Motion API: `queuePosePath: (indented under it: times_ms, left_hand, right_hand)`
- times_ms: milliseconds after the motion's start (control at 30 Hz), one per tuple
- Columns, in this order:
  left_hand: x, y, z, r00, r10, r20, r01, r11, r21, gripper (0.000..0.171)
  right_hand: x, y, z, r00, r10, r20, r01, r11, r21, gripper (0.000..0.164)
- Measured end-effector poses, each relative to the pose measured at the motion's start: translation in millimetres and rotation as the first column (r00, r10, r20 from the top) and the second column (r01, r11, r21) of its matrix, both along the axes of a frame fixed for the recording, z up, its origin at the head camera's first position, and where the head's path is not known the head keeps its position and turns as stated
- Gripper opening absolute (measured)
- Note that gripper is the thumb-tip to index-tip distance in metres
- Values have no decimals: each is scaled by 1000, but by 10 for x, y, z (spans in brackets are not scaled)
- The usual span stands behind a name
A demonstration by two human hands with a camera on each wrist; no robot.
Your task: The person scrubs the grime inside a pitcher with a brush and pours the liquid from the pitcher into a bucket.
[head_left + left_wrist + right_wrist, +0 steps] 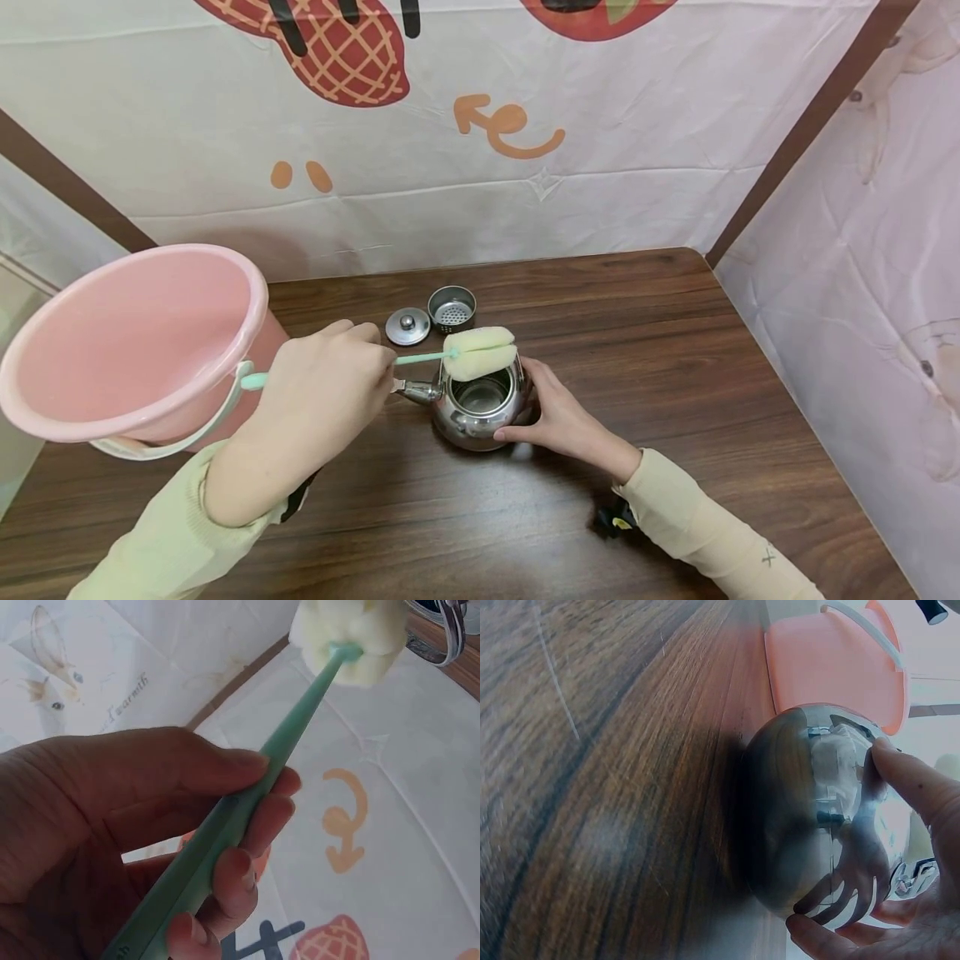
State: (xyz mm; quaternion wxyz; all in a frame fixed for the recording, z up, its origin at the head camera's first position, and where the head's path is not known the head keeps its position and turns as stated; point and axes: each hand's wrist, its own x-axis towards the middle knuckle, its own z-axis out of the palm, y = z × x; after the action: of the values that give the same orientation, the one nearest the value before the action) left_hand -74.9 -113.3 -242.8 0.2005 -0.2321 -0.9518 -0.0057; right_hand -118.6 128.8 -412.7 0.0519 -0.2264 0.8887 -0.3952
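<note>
My left hand (326, 387) grips the green handle (225, 825) of a sponge brush, its fingers curled round it. The brush's pale yellow sponge head (480, 352) is over the open mouth of a shiny metal teapot (468, 425). My right hand (566, 417) holds the teapot's side, with the thumb at the front and the other fingers round the far side. In the right wrist view, thumb and fingertips touch the polished body (802, 817). The spout points left, toward my left hand. Behind the teapot lie a small metal lid (408, 326) and a perforated strainer cup (452, 308).
A large pink bucket (258, 333) with a white handle stands at the left of the wooden table (637, 333). A small black item with a yellow mark (618, 522) is beside my right sleeve. Printed cloth (637, 142) hangs behind the table.
</note>
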Motion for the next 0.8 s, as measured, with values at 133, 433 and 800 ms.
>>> queuePosePath:
  times_ms: [133,433,800]
  left_hand:
    - [4,-20,-32,999,15,-39,-13,999,52,18]
    - [8,-58,-120,997,52,-49,-44,986,158,14]
    - [5,-174,-330,992,123,-26,-110,949,294,12]
  right_hand:
    - [-5,0,-6,1000,6,-12,-6,1000,-3,94]
    - [0,0,-15,1000,1,-19,-1,1000,-5,92]
    - [-7,-1,-28,1000,5,-22,-5,1000,-17,92]
